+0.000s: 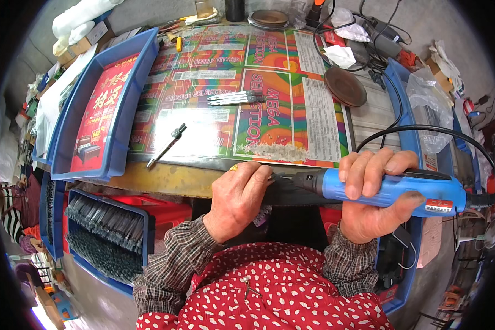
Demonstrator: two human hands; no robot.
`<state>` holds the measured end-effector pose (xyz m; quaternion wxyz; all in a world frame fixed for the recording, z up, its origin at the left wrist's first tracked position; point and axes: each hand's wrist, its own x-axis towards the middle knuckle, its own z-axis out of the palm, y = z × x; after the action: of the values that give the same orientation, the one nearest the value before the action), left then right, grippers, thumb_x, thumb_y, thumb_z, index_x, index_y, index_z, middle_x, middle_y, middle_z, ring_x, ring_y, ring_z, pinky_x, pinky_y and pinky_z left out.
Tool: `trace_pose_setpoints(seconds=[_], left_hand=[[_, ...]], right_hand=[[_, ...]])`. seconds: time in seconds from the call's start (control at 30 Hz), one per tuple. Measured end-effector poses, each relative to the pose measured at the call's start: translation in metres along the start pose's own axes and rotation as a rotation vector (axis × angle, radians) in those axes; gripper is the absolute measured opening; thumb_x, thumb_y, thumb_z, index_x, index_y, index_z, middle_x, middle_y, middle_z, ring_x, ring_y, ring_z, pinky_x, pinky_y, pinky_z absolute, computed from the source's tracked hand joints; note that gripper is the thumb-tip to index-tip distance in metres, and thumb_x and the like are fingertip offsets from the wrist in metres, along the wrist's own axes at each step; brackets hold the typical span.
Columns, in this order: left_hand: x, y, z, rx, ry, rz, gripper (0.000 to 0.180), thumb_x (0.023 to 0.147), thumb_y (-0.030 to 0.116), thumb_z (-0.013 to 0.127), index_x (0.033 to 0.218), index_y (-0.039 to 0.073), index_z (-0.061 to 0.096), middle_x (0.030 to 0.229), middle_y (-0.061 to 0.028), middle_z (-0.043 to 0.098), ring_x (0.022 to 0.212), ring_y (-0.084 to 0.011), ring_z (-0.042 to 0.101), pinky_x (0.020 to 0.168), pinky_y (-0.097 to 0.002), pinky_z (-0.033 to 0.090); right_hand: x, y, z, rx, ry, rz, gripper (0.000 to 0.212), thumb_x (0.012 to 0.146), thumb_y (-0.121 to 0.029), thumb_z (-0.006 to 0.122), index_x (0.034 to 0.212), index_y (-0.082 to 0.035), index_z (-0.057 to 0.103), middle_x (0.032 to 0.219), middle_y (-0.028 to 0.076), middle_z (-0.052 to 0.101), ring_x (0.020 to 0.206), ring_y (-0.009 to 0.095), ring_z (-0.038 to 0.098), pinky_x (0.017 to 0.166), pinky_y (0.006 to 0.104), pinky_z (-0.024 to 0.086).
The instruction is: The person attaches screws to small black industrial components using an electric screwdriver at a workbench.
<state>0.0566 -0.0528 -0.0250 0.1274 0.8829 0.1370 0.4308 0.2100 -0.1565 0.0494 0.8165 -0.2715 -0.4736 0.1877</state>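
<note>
My right hand (371, 192) is wrapped round a blue electric screwdriver (335, 186), held level at the table's front edge with its nose pointing left. A black cord runs from its back end. My left hand (237, 195) is closed at the screwdriver's tip, fingers pinched; what they hold is hidden behind them. On the table beyond lie several silver pen-like rods (231, 98) in a bundle. One dark rod with a silver end (166, 146) lies alone, slanted, left of my hands.
A blue tray (121, 126) with a red printed sheet stands on the left. Below it, a blue bin (148, 231) holds many dark rods. A brown round dish (345, 86) sits at the right, near tangled black cables (377, 60). Another blue bin (407, 104) stands at the right edge.
</note>
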Motion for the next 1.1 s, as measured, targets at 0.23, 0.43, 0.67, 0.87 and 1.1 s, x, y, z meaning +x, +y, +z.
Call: trace_pose_setpoints(seconds=[0.23, 0.43, 0.67, 0.87, 1.1], left_hand=[[-0.010, 0.003, -0.009, -0.010, 0.042, 0.044, 0.034, 0.063, -0.002, 0.068, 0.095, 0.002, 0.058, 0.082, -0.0089, 0.056, 0.063, -0.0210, 0.055, 0.051, -0.0305, 0.044], [-0.015, 0.002, -0.013, 0.050, 0.081, 0.111, 0.033, 0.065, 0.000, 0.070, 0.096, 0.000, 0.058, 0.083, -0.0089, 0.057, 0.063, -0.0195, 0.055, 0.049, -0.0294, 0.042], [-0.013, 0.006, -0.012, 0.008, 0.110, 0.056, 0.026, 0.064, -0.001, 0.072, 0.087, 0.002, 0.062, 0.081, -0.0094, 0.060, 0.066, -0.0225, 0.060, 0.055, -0.0302, 0.047], [-0.013, 0.004, -0.014, 0.040, 0.092, 0.105, 0.027, 0.063, -0.002, 0.072, 0.088, 0.001, 0.062, 0.081, -0.0080, 0.060, 0.065, -0.0212, 0.059, 0.054, -0.0292, 0.046], [-0.015, 0.001, -0.011, 0.042, 0.081, 0.152, 0.027, 0.064, -0.001, 0.066, 0.090, -0.002, 0.060, 0.083, -0.0099, 0.057, 0.065, -0.0197, 0.057, 0.055, -0.0291, 0.045]], right_hand=[[-0.002, -0.004, 0.003, 0.007, -0.051, 0.019, 0.046, 0.082, -0.048, 0.060, 0.096, -0.009, 0.043, 0.067, 0.004, 0.051, 0.053, 0.017, 0.053, 0.058, 0.0355, 0.043], [-0.002, -0.004, 0.005, 0.033, -0.094, 0.005, 0.045, 0.082, -0.047, 0.062, 0.097, -0.009, 0.043, 0.067, 0.004, 0.052, 0.054, 0.017, 0.054, 0.056, 0.0347, 0.042], [-0.004, -0.006, 0.006, 0.035, -0.084, 0.021, 0.045, 0.081, -0.047, 0.063, 0.096, -0.009, 0.044, 0.067, 0.004, 0.052, 0.053, 0.017, 0.054, 0.054, 0.0337, 0.041], [-0.003, -0.007, 0.006, 0.048, -0.080, 0.023, 0.045, 0.080, -0.046, 0.064, 0.096, -0.009, 0.044, 0.067, 0.004, 0.052, 0.053, 0.017, 0.054, 0.052, 0.0333, 0.040], [-0.003, -0.008, 0.006, 0.050, -0.076, 0.034, 0.045, 0.080, -0.047, 0.064, 0.096, -0.009, 0.045, 0.066, 0.004, 0.052, 0.052, 0.017, 0.054, 0.050, 0.0324, 0.040]])
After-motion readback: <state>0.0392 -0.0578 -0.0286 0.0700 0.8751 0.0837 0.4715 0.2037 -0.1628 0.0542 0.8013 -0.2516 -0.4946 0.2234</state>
